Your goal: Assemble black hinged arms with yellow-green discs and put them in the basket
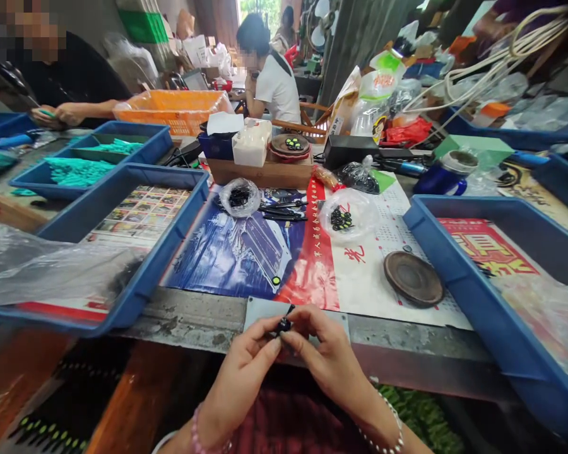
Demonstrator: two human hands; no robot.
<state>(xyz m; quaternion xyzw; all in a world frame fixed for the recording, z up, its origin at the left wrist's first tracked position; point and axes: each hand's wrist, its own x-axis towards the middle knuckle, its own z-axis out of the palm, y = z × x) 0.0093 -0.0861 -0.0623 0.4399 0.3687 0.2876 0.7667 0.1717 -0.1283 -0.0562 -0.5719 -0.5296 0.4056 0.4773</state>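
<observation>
Head view: the black piece [284,325] is held up at the tabletop's [184,331] near edge, about midway along, above a metal plate [258,312]. The left hand [250,359] and the right hand [326,353] both have it pinched, thumbs and fingers closed on it from either side, so much of it is hidden.

It looks light and stiff, and its glossy surface could be slippery between bare fingers. The rounded body seems the firmest place to take hold; the thin stem looks the likelier part to bend or snap, though the material cannot be told.

The stem points up and away from the person, leaning slightly to the right. The long axis seems to follow that line, but the covered lower end leaves this unsure.

Farther from the near edge, black sticks [284,214] lie roughly parallel to it, beside a bag [254,200] of dark parts. A clear bowl [366,217] holds yellow-spotted parts [341,221]. A brown dish [411,277] sits just beside the right tray [473,321]; the left tray [168,249] reaches over the near edge.
</observation>
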